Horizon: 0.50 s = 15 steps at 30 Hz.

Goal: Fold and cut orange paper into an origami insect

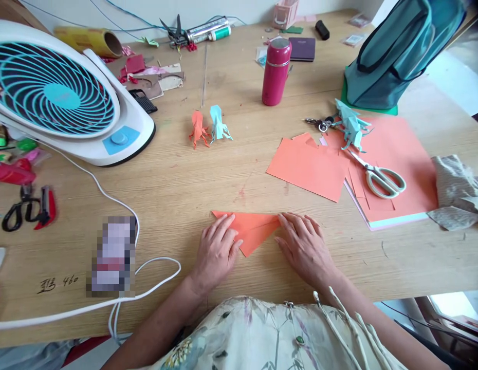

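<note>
An orange paper (254,227) folded into a triangle lies on the wooden table (208,180) just in front of me. My left hand (216,252) rests flat on its left part, fingers stretched out and pressing down. My right hand (304,244) lies flat at the paper's right corner, fingers spread and pointing left. Neither hand grips the paper; both press it against the table.
A white and teal fan (57,92) stands at the left, its white cord (146,277) looping near my left arm. Orange sheets (312,167), scissors (381,177), a pink bottle (276,72), a teal bag (401,46) and small folded paper figures (210,126) lie beyond.
</note>
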{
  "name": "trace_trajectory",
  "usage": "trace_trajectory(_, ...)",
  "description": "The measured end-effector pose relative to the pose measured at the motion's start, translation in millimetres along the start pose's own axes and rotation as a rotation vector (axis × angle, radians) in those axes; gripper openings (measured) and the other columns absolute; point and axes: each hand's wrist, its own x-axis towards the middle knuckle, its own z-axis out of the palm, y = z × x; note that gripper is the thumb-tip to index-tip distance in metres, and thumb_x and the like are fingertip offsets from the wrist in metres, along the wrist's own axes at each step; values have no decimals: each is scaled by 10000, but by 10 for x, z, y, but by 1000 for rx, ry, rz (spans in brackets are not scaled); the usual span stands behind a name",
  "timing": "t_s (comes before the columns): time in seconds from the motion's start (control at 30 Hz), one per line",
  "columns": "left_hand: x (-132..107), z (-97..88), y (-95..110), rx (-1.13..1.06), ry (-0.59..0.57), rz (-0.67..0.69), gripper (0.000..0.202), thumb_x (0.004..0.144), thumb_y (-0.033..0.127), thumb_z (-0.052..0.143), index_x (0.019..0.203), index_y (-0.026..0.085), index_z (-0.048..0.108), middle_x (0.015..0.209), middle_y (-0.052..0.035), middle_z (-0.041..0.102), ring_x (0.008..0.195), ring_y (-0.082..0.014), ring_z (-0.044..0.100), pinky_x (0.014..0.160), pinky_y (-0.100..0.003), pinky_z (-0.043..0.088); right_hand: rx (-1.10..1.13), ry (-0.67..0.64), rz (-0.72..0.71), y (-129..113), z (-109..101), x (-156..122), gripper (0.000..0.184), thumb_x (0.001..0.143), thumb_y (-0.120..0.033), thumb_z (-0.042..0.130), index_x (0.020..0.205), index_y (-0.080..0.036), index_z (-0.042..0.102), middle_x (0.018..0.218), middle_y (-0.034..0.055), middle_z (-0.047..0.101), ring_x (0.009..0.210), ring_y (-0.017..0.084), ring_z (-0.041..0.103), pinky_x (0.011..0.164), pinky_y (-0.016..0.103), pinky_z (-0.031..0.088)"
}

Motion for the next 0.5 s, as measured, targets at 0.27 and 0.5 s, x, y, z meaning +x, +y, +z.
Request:
trace_trajectory(0.27,371,51,-33,-30,-58,-100,378,898,308,675,1238,181,575,1387,-160,562,1278,-340,480,1038,-494,396,3,-101,154,-189,-63,382,249,911,-340,641,1066,-144,648,1075,152,622,952,298,571,822,401,460)
trace_trajectory(0.5,457,-69,-74,-71,-218,-106,335,797,310,790,1029,209,570,1203,-99,646,1112,-307,567,930,-470,385,190,-193,198,-247,-83,381,143,881,-273,653,973,-174,606,926,84,663,849,248,609,774,352,430)
